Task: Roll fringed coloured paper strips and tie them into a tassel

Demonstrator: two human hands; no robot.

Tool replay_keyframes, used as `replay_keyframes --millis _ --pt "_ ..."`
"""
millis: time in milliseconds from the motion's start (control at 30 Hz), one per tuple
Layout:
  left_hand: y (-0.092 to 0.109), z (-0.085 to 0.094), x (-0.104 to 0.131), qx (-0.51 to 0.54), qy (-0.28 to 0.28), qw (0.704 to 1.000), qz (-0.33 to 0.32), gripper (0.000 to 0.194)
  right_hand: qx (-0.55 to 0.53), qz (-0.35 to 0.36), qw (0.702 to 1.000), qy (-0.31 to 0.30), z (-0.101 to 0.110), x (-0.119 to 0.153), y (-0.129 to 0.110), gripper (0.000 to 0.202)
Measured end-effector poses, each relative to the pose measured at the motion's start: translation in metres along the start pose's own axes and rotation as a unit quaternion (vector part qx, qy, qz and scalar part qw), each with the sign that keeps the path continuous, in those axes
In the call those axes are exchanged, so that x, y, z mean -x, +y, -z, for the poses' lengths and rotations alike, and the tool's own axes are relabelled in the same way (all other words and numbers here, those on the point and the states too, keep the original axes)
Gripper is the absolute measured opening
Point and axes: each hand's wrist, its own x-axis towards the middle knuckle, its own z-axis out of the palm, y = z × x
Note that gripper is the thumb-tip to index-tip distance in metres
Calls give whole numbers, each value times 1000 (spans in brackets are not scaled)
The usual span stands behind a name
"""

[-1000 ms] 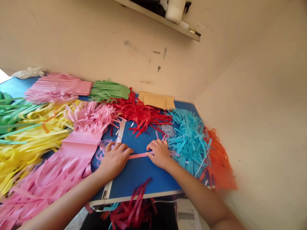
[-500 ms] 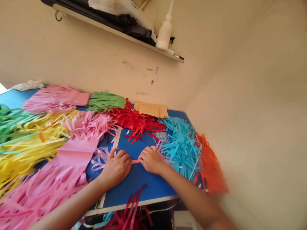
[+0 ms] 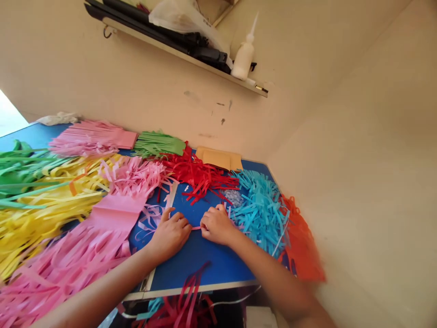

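Note:
A thin rolled pink strip spans the short gap between my hands, just above the blue tabletop. My left hand is closed on its left end, and my right hand grips the right end. Pale pink-lilac fringe spreads out beyond my left hand, and more of it shows behind my right hand. Most of the strip is hidden under my fingers.
Pink fringed sheets and yellow fringe lie left. Red fringe and tan sheets are behind, blue fringe and orange fringe right. Dark red strips hang at the front edge. A shelf holds a bottle.
The view has shifted, so the table and shelf appear further right. The gap between my hands has narrowed, and less of the pink strip shows. Both hands keep their hold.

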Motion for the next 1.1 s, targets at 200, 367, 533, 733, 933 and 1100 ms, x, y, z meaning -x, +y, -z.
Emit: replay_keyframes --millis 200,367,533,733,933,1100 --pt "2 -4 9 6 4 1000 -11 22 39 33 995 90 -25 16 -16 22" --pt "-3 -3 30 32 -17 999 -11 22 -32 13 993 113 -36 35 2 20" --pt "-13 -11 40 111 -33 990 77 27 -168 -67 981 76 -27 39 18 14" --pt "-8 -9 28 91 -64 986 127 34 -172 -119 977 47 -19 33 9 12" --pt "-4 2 6 44 -109 984 136 21 -148 -155 977 10 -11 24 5 6" --pt "-7 3 6 32 -73 995 -56 29 -67 21 995 73 -15 33 8 17"
